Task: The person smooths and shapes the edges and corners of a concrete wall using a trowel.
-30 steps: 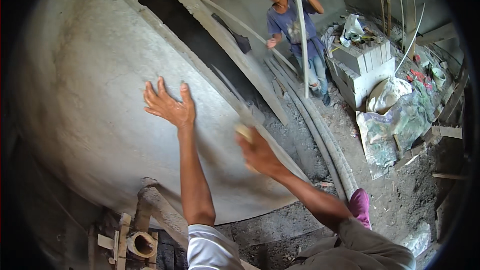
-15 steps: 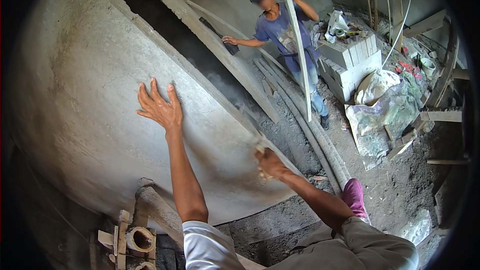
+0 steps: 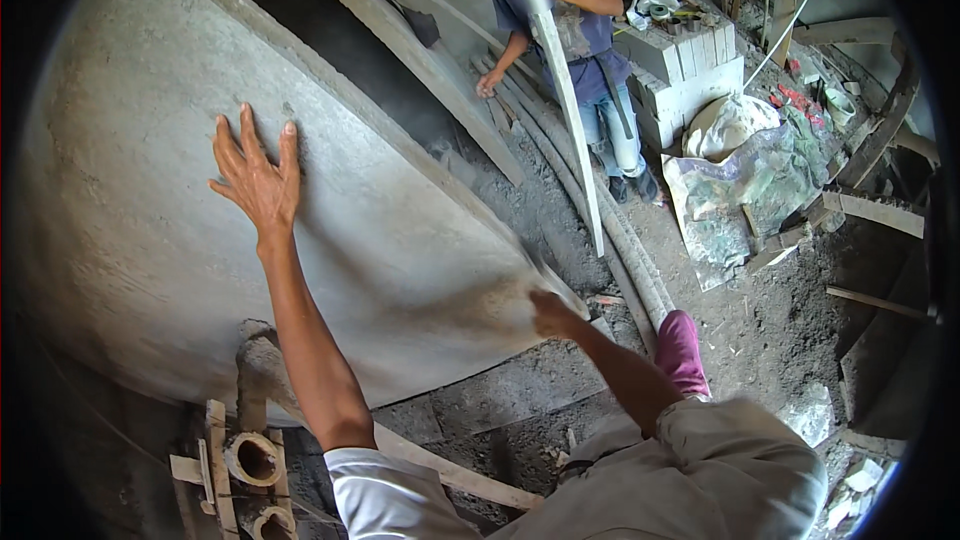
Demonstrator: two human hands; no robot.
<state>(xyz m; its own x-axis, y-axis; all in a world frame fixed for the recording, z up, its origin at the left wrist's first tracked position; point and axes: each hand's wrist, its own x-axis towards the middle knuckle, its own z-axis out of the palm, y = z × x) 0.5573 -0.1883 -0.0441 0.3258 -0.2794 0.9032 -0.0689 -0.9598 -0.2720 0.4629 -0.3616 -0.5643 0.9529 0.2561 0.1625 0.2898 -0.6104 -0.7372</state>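
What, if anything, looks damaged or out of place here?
The large curved grey slab has an uneven upper edge, possibly chipped. Farther right, a stained, crumpled sheet sprawls untidily by stacked pale blocks.

I see the left hand [image 3: 258, 178] on the slab [image 3: 150, 240], and the right hand [image 3: 555, 316] near the slab's right end. Beyond the slab stands a co-worker [image 3: 572, 28], with a pole [image 3: 571, 130] before the body. Long pipes [image 3: 637, 265] lie between the slab and the block stack [image 3: 700, 90]. Just in front of this stack are a sack [image 3: 728, 125] and a sheet [image 3: 720, 215].
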